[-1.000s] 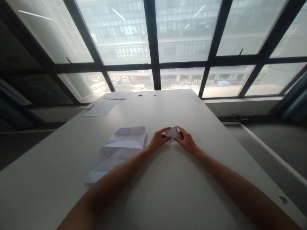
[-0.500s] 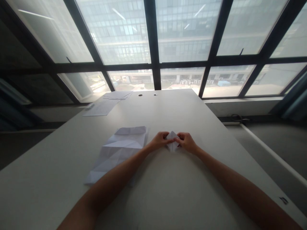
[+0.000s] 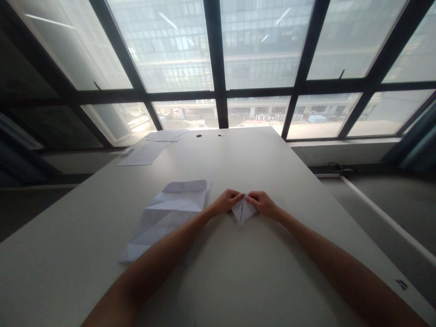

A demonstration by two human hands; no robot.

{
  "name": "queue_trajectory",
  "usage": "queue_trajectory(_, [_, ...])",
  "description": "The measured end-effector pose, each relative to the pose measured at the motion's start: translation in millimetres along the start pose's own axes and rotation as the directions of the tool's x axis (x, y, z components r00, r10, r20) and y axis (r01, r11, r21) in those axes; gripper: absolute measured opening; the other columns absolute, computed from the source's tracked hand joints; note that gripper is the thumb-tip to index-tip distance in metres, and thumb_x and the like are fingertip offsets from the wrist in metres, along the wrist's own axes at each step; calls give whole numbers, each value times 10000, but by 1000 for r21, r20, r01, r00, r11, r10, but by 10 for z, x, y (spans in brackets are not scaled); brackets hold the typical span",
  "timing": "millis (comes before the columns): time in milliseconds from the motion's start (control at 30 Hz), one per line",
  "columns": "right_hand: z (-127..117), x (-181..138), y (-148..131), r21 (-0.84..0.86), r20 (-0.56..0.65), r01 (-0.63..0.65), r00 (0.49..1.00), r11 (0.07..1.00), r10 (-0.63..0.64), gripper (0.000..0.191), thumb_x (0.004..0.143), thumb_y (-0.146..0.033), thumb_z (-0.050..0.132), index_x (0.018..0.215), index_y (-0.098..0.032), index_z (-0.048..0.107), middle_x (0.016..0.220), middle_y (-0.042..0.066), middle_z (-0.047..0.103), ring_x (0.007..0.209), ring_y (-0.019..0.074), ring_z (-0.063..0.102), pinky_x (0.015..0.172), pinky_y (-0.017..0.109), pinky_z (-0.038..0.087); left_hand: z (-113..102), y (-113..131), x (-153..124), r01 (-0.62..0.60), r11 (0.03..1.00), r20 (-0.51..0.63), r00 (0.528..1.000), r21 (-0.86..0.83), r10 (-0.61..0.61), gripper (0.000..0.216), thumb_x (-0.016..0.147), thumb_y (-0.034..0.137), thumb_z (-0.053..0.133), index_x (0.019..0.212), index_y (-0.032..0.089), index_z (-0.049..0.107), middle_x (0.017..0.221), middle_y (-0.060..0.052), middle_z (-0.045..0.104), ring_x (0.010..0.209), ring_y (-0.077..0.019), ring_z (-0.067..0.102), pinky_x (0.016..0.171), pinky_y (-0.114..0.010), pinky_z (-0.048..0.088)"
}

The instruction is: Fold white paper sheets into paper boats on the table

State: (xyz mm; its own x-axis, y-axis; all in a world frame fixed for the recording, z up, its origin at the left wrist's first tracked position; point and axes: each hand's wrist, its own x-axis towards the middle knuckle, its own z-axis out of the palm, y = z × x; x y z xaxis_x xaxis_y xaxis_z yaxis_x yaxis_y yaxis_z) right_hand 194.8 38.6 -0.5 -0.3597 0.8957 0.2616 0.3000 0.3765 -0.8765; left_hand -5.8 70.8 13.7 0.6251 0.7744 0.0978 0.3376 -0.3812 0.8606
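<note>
A small piece of folded white paper [image 3: 242,211] is held low over the table, its pointed end towards me and a slit or crease down its middle. My left hand [image 3: 229,200] pinches its upper left part, thumb on top. On the upper right, my right hand [image 3: 263,203] grips the same paper, also with the thumb on top. The two thumbs nearly meet at its far end; the fingers beneath are mostly hidden. Left of my left hand lies a larger creased white sheet [image 3: 175,204], partly covered by my left forearm.
The white table [image 3: 248,159] stretches towards tall windows with dark frames [image 3: 218,95]. Flat papers [image 3: 143,153] lie at its far left corner. Two small holes pierce the far end. A dark mark [image 3: 402,284] is near the right edge.
Both hands have shifted their grip to the far end of the folded paper. Their thumbs moved up from its middle, and more of its near, pointed part now shows.
</note>
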Motion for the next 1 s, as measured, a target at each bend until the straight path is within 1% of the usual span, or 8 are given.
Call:
queue_trajectory(100, [17,-1,17,-23,-86,9,996,1000,-11,367,868,-447,533,614,-186,489,583,-47,409,568,105,353,525,242,279,-1,38,-12,-18,999,-18,1000,31,18,550,827,649,545,651,127,556,589,42,376,553,-84,328,485,-213,237])
queue_trajectory(233, [27,1,39,-6,-207,-7,978,1000,5,358,862,-455,558,640,-174,544,598,-28,475,571,112,395,524,244,305,15,81,-24,-2,1000,-17,1000,-29,1,487,670,548,765,835,112,627,694,16,505,615,-103,436,520,-212,338])
queue_trajectory(333, [25,10,58,53,-257,-21,966,998,34,356,851,-482,584,691,-164,599,606,-13,530,559,118,443,516,240,334,18,98,-31,32,997,-61,998,-69,-36,486,622,509,807,849,110,647,717,5,558,637,-118,481,544,-220,380])
queue_trajectory(467, [15,14,50,134,-153,-52,985,990,73,363,851,-498,595,752,-153,645,586,0,587,525,123,491,511,237,365,-14,118,-48,3,984,-201,979,-175,-39,463,683,501,782,884,101,661,744,-15,610,651,-129,532,572,-227,414])
queue_trajectory(567, [20,2,27,63,-32,-58,998,996,60,369,842,-479,613,709,-142,684,602,21,629,537,120,501,527,235,358,-32,124,-56,-16,953,-260,963,-302,-66,453,698,487,785,888,96,656,730,-21,622,629,-129,549,565,-228,430])
queue_trajectory(667, [37,-17,25,-35,19,-56,998,998,57,375,846,-463,606,690,-141,719,577,15,624,521,112,472,518,236,328,-15,124,-58,-17,927,-247,965,-376,-83,435,675,456,812,875,102,658,718,-17,630,612,-125,557,562,-227,436])
queue_trajectory(833, [48,-53,21,-78,32,-62,997,995,65,352,857,-385,581,637,-139,703,570,20,628,516,109,482,522,233,338,25,136,-68,2,924,-184,980,-383,-78,408,673,431,820,860,99,674,728,-24,647,622,-132,572,591,-237,441])
queue_trajectory(1000, [41,-74,-36,-98,58,-70,995,993,76,273,815,-303,597,611,-137,666,552,11,616,500,103,484,493,218,328,22,138,-69,40,939,-232,965,-341,-125,427,771,520,715,734,98,657,657,-9,576,564,-97,482,509,-202,335])
